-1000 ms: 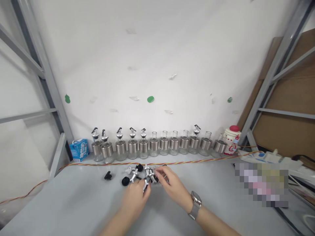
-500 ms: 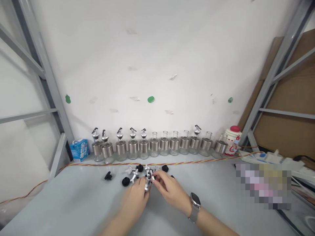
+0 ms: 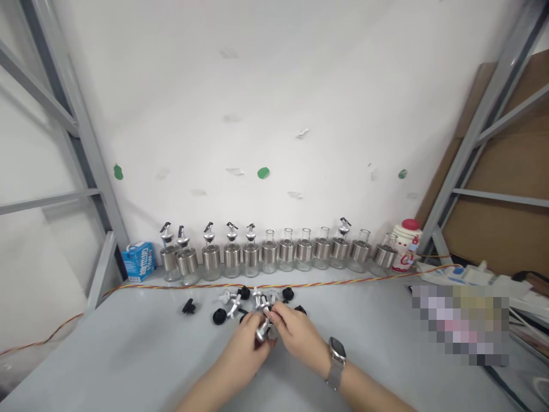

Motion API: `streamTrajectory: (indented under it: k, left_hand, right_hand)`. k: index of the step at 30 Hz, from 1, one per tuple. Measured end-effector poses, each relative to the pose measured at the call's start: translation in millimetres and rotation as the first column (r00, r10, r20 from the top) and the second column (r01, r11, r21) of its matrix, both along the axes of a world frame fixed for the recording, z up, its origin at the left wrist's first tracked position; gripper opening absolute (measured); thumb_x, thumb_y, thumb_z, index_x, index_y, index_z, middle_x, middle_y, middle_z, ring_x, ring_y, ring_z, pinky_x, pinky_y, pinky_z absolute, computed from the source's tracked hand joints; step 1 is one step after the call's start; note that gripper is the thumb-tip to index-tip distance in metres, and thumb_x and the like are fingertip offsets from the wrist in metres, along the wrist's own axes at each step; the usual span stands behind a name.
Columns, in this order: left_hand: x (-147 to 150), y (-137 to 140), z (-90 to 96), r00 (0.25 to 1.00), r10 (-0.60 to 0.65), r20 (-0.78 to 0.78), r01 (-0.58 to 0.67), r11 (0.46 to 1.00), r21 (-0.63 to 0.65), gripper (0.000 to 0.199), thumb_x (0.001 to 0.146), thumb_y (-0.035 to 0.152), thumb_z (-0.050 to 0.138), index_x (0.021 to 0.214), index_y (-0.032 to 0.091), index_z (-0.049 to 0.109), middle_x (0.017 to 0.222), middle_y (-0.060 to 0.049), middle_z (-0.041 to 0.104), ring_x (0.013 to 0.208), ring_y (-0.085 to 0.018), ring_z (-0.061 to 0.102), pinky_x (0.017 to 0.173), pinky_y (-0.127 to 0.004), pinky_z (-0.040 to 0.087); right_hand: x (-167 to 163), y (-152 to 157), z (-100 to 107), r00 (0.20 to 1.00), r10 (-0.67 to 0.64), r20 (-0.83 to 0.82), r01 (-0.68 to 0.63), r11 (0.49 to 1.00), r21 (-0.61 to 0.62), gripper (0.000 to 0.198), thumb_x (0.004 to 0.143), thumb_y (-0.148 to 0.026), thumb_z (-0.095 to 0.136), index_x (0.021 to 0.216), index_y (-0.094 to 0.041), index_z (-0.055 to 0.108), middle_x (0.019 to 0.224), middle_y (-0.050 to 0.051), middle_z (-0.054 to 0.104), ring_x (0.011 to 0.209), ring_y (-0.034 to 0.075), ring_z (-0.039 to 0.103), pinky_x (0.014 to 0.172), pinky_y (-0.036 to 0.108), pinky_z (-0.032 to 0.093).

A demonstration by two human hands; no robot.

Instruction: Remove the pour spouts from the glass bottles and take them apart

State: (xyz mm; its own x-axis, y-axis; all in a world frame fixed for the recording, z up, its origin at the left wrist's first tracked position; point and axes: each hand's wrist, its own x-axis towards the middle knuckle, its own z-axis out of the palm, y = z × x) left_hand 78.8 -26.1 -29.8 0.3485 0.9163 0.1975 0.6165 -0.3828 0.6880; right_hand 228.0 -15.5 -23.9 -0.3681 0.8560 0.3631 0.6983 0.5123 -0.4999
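My left hand is closed around a silver pourer spout low over the grey table. From the right, my right hand pinches at the upper end of that same spout; its fingertips cover whatever small part lies between them. Just beyond my hands lie loose silver spout pieces and black round stoppers. One more black stopper sits to the right, and a small black piece lies apart on the left.
Along the wall stands a row of glass bottles with steel bands, several topped with pourers. A twisted cable runs in front of them. A blue carton stands left, a white jar with red lid right, beside a power strip.
Both hands have shifted slightly, the left one to the right and a little nearer me, bringing the spout along. The bottles and loose pieces stay where they were.
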Motion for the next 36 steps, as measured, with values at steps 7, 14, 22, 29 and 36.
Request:
streamTrajectory:
  k: [7,14,22,29,36]
  left_hand:
    - [-1,-5,2.8,0.998,0.015,-0.061,-0.01,0.996,0.083,0.021,0.082,0.017,0.034,0.094,0.021,0.051,0.096,-0.005,0.054,0.085,-0.016,0.054,0.076,-0.026,0.042]
    - [-2,-2,-6.0,0.976,0.098,-0.194,-0.068,0.986,0.153,0.029,0.077,0.015,0.041,0.105,0.019,0.045,0.102,-0.007,0.054,0.092,-0.02,0.054,0.078,-0.031,0.041]
    - [-10,3,2.5,0.998,0.029,-0.051,-0.026,0.997,0.073,0.034,0.078,0.02,0.042,0.112,0.022,0.04,0.11,-0.008,0.052,0.09,-0.018,0.056,0.077,-0.031,0.044]
    - [-13,-3,18.6,0.998,-0.036,0.05,0.03,0.994,0.107,0.028,0.086,0.034,0.033,0.106,0.021,0.046,0.102,-0.007,0.056,0.091,-0.018,0.054,0.08,-0.03,0.041]
    - [-4,6,9.7,0.878,0.267,0.398,-0.124,0.929,-0.35,0.053,0.078,0.061,0.024,0.06,0.018,0.048,0.038,0.006,0.038,0.033,-0.01,0.037,0.036,-0.021,0.03]
  right_hand:
    - [1,0,3,0.999,0.028,-0.036,-0.027,1.0,0.014,0.025,0.091,-0.032,0.029,0.078,-0.02,0.047,0.071,-0.001,0.055,0.063,0.012,0.052,0.056,0.021,0.037]
    - [2,-2,9,0.987,0.099,0.125,-0.114,0.987,0.117,0.021,0.09,-0.027,0.03,0.08,-0.02,0.047,0.081,0.001,0.054,0.072,0.014,0.053,0.062,0.024,0.039]
    - [0,4,-1,0.956,0.053,-0.289,-0.108,0.978,-0.18,0.029,0.09,-0.038,0.027,0.071,-0.021,0.04,0.059,-0.003,0.048,0.055,0.012,0.049,0.052,0.023,0.039]
    - [-3,14,-5,0.695,-0.092,-0.713,-0.475,0.686,-0.552,0.042,0.07,-0.059,0.049,0.074,-0.018,0.043,0.047,-0.007,0.044,0.037,0.008,0.044,0.036,0.021,0.039]
    - [-3,8,4,0.535,-0.128,-0.835,-0.657,0.559,-0.507,0.046,0.076,-0.06,0.039,0.075,-0.015,0.048,0.054,-0.001,0.054,0.043,0.01,0.051,0.039,0.023,0.041]
